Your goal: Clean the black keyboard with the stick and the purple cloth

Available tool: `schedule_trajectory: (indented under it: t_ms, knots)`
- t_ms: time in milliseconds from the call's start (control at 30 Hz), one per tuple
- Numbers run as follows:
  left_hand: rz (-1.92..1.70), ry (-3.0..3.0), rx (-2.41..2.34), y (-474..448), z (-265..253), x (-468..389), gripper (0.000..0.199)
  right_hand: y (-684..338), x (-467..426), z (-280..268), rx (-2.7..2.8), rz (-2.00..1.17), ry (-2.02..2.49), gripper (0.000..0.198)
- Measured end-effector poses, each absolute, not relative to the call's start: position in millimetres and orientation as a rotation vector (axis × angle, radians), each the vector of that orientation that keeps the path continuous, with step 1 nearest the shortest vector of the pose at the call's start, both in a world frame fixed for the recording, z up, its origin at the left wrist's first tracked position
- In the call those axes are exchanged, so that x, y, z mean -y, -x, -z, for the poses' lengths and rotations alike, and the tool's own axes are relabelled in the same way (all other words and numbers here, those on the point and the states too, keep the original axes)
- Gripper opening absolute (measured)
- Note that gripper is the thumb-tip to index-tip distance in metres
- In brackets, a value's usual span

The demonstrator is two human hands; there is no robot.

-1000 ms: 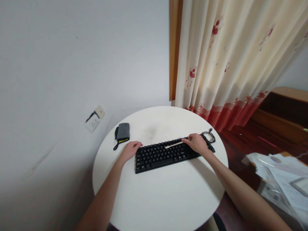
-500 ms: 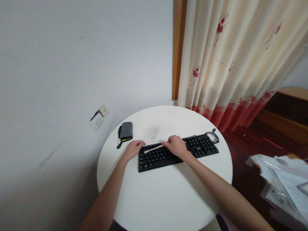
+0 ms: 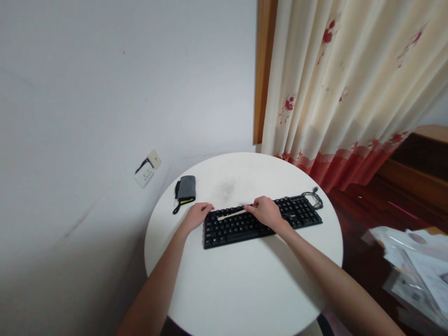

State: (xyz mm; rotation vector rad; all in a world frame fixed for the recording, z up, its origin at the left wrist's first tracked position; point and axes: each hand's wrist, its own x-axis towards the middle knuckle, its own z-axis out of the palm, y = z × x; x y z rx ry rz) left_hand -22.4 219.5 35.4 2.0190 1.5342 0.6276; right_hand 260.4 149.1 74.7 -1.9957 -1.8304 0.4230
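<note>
A black keyboard (image 3: pixel 231 237) lies across the round white table (image 3: pixel 224 284), slightly slanted. My right hand (image 3: pixel 266 212) is closed round a thin cream-coloured stick (image 3: pixel 231 215); its far part is hidden under the fingers. The stick's slightly wider tip is over the keys at the upper left of the keyboard. My left hand (image 3: pixel 198 215) is at the keyboard's far left corner, fingers bent in and closed on that corner. Whether the stick's tip touches the keys I cannot tell.
A grey pouch (image 3: pixel 187 187) with a black loop lies behind my left hand. The keyboard's coiled cable (image 3: pixel 317 200) is at the right. A wall with a socket (image 3: pixel 144 174) stands left, a floral curtain (image 3: pixel 315 93) behind, and papers (image 3: pixel 416 261) lie low at the right.
My right hand and the stick have shifted a little to the right along the keys. My left hand stays at the keyboard's corner. The whole view has shifted slightly.
</note>
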Motion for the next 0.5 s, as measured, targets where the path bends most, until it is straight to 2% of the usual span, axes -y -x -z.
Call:
schedule_trajectory:
  t_ms: [500]
  knots:
    - [-0.623,-2.045,-1.535,23,-35,-222,0.044,-465,-149,-55,1.632,-0.232,2.044,0.038]
